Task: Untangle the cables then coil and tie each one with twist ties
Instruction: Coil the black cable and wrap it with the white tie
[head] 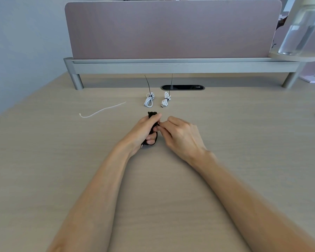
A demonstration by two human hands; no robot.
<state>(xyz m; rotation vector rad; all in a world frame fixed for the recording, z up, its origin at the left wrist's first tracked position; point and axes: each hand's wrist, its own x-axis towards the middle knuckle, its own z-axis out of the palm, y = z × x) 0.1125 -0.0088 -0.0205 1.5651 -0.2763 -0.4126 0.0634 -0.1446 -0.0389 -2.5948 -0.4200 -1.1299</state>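
While in the left hand [144, 129], black cable [151, 114] far from desk [62, 160] edges.

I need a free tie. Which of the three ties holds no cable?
The white tie, loose at the left; one black tie binds the left white coil, the other black tie the right white coil.

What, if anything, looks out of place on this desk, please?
Only small things: a white tie lies loose, left of the two tied white cables, whose black tails stick out long. Nothing spilled or damaged.
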